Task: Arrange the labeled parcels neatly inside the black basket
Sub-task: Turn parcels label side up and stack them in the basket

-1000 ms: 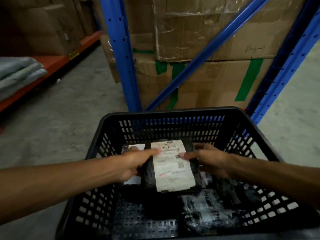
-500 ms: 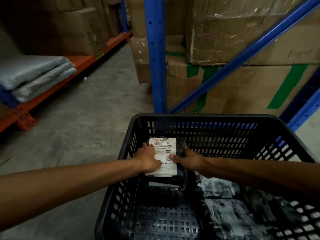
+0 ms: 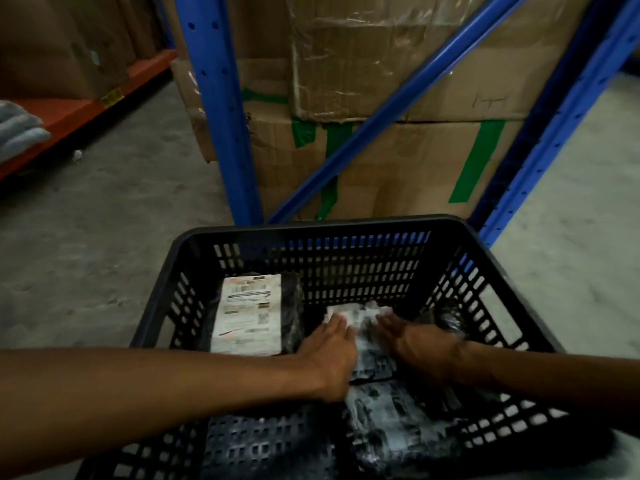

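Observation:
The black basket [image 3: 332,226] stands on the floor below me. A black parcel with a white label [image 3: 249,313] lies flat in its far left corner, with no hand on it. My left hand [image 3: 332,344] and my right hand [image 3: 412,341] both rest on a second parcel [image 3: 360,317] in the middle of the basket, one on each side; its white label shows between my fingers. Another black parcel [image 3: 398,424] lies nearer to me, and a dark wrapped one [image 3: 446,317] sits by the right wall. Motion blur hides whether my fingers grip.
A blue rack upright [image 3: 221,109] and diagonal brace [image 3: 398,98] stand just behind the basket, with taped cardboard boxes [image 3: 398,161] stacked behind them. An orange shelf [image 3: 69,112] with grey folded material [image 3: 17,133] runs along the left. Concrete floor lies on both sides.
Both hands let go of the labelled parcel, which now lies in the far left corner, and moved right onto a second parcel in the middle of the basket.

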